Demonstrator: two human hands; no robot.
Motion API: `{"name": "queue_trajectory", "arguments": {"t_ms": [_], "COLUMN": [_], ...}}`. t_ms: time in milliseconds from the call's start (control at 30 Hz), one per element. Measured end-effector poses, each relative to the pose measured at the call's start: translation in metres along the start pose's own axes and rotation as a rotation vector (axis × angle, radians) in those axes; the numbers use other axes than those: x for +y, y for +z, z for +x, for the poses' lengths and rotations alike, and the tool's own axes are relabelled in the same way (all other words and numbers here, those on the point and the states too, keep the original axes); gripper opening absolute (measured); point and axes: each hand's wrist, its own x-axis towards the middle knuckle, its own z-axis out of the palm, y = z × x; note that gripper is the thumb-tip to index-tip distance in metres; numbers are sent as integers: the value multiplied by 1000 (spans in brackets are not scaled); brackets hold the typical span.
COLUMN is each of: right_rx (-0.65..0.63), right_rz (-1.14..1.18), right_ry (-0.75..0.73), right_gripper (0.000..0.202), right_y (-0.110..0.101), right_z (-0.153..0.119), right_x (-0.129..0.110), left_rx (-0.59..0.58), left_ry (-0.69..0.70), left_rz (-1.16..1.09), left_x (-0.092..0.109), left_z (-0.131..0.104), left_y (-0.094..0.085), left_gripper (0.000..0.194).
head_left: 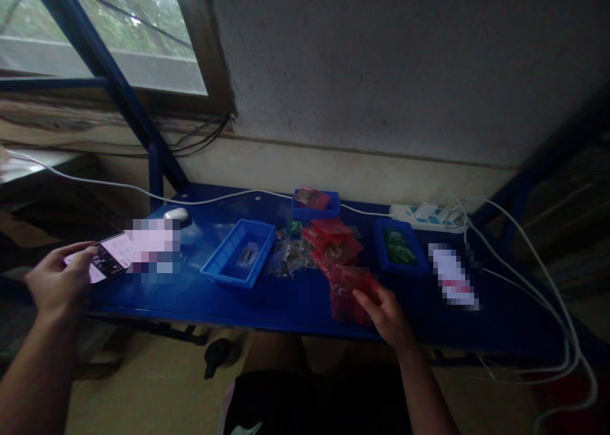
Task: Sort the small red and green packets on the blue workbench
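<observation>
At the left end of the blue table (295,311), my left hand (61,276) is closed on a smartphone (112,257), with its thumb over the lit screen. Part of that screen is blurred out. My right hand (381,305) grips small red plastic bags (345,295) near the table's front edge, thumb and fingers at their right side. More red bags (333,238) lie in a loose pile just behind. Beside the pile are clear bags (293,257) with small pieces in them, too dark to name.
An open blue tray (238,276) stands left of the pile, with a clear bag inside. Another blue tray (410,267) holds green bags (398,247). A small blue bin (331,213) with red bags, a white mouse (176,214) and a power strip (429,218) with trailing cables sit at the back.
</observation>
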Motion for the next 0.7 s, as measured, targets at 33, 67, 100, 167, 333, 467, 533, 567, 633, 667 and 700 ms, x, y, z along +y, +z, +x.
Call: {"name": "queue_trajectory", "arguments": {"t_ms": [33,67,100,167,333,467,533,567,633,667,700], "right_rx": [1,0,-2,-8,-3,3,8,9,4,2,-3], "right_rz": [0,2,4,10,-2,-15,-23,-24,-20,-15,-11], "right_ry": [-2,-1,2,6,6,-7,-11,-13,-16,-16,-16], "right_gripper": [32,33,33,33,34,32,31,31,32,32,32], "right_y": [0,0,0,0,-1,0,0,0,0,0,0], "right_z": [0,0,0,0,0,0,0,0,0,0,0], "right_x": [0,1,2,3,3,1,0,0,1,1,1], "left_rx": [-3,4,9,17,36,3,3,5,1,0,2], "left_ry": [3,3,1,-4,-27,-48,-24,-11,3,19,78], "left_rz": [4,13,27,57,55,-26,-17,-5,14,15,20], "left_x": [0,0,1,2,4,4,4,3,1,-1,-4], "left_z": [0,-1,-1,-3,-3,-4,-5,-5,-2,1,5], "left_y": [0,0,0,0,1,-1,-1,-1,0,0,0], "left_gripper": [9,10,10,9,9,12,13,14,15,17,19]}}
